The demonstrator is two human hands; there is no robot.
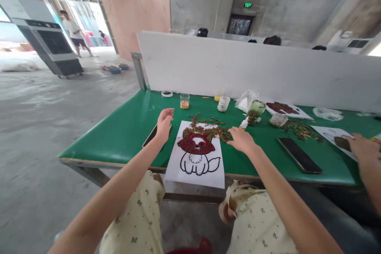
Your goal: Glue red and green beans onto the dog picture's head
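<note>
My left hand (165, 123) hovers over a dark phone (152, 135), left of the paper, with its fingers apart and nothing seen in them. On the green table lies a paper (175, 168) with a cartoon fox outline (195, 162). Dark red beans fill the fox's face (196, 145) and green ones its ears; the body is bare white. My right hand (241, 139) is closed over a small glue bottle (243, 124), whose white nozzle sticks out beyond the knuckles; the rest is hidden. Loose red and green beans (218, 129) spread across the paper's top edge, by my right fingertips.
Behind stand a cup of yellow kernels (185, 102), a clear cup (223, 104) and a tipped cup of green beans (255, 112). A co-worker's hand (361, 149) rests by another drawing (333, 135) at the right, near a second phone (299, 154). A white partition (238, 63) closes the back.
</note>
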